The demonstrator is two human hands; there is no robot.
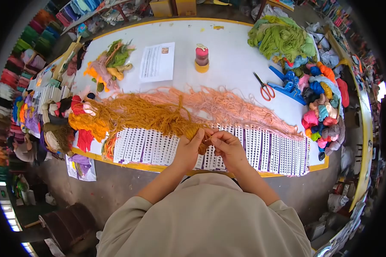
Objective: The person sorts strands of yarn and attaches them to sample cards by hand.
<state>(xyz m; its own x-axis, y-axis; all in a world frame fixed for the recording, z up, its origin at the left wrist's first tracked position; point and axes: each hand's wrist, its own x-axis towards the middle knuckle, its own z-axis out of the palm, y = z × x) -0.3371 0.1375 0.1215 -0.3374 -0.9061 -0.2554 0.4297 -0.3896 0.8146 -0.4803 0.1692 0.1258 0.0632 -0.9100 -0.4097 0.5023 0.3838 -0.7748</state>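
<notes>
A long bundle of golden-brown yarn (154,113) stretches across the table from the left, and its right end is gathered in my left hand (188,150), fingers closed round it. Close beside it, my right hand (228,147) is pinched at the yarn's end; the strands between its fingertips are too fine to make out well. Pale pink yarn (231,107) lies loose behind both hands. Beneath them, rows of white cards with punched holes (270,150) line the table's near edge, some with purple strips.
Scissors (265,88) with orange handles and a blue plastic tool (289,85) lie to the right, by colourful skeins (324,96) and a green yarn heap (281,38). A printed sheet (157,62) and a thread cone (201,58) stand farther back. A person (25,150) is at far left.
</notes>
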